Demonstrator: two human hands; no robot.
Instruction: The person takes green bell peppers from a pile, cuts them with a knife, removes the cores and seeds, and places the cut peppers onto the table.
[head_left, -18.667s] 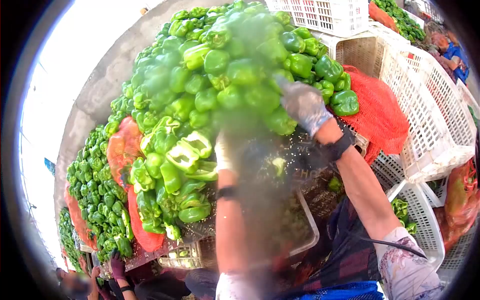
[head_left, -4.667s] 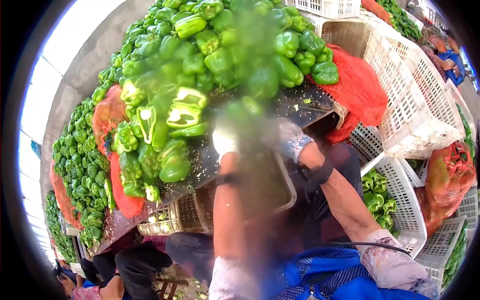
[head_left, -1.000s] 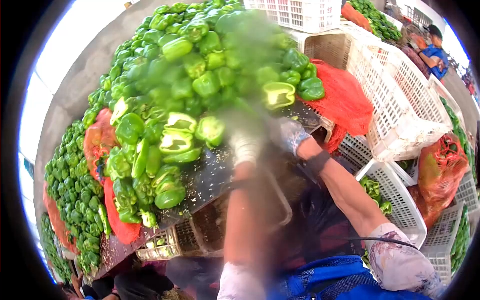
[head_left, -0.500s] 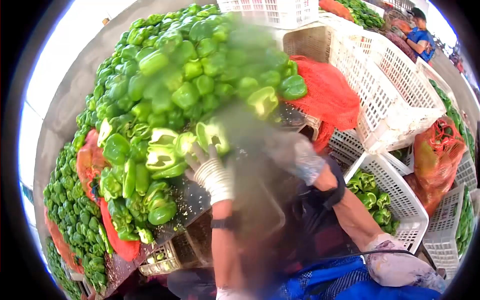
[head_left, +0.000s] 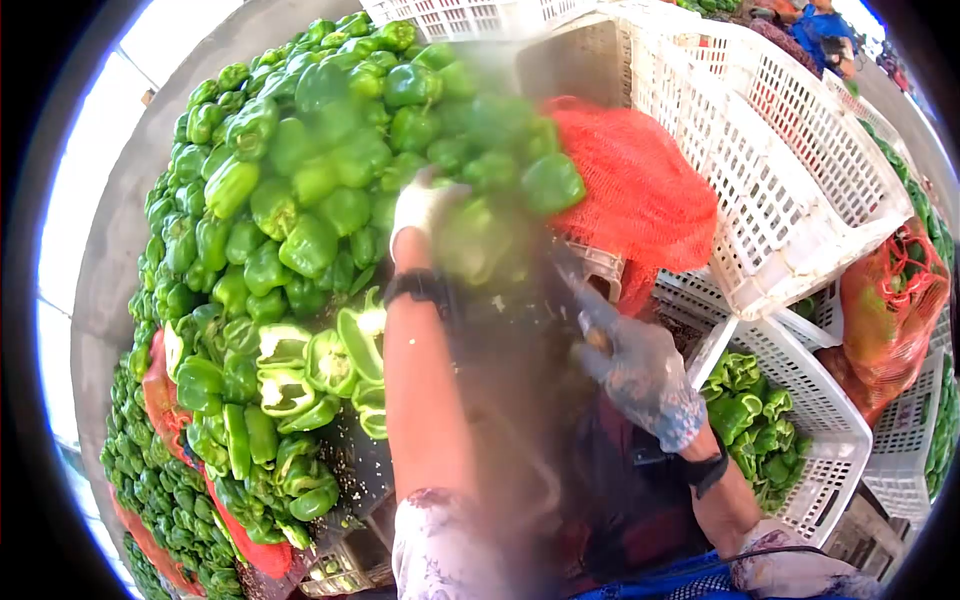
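Observation:
My left hand (head_left: 424,208), in a white glove, reaches forward against the pile of whole green bell peppers (head_left: 310,245). Its fingers are partly hidden and blurred among the peppers, so their grip is unclear. My right hand (head_left: 645,375), in a grey patterned glove, is closed around the handle of what looks like a small knife (head_left: 597,337); its thin blade points up toward the pile and is blurred. Left of my left forearm lie cut pepper halves (head_left: 290,390) with pale insides showing, on a dark surface (head_left: 365,460) scattered with seeds.
A red mesh bag (head_left: 635,190) lies beyond my right hand. White plastic crates (head_left: 780,190) stand at the right; a lower crate (head_left: 825,440) holds opened green peppers (head_left: 755,420). A filled mesh bag (head_left: 890,320) leans there. Another person (head_left: 825,35) is at the far right.
My left hand has left the cut halves and moved forward to the whole peppers. My right hand has come into clearer sight, lower and to the right. The view has shifted slightly.

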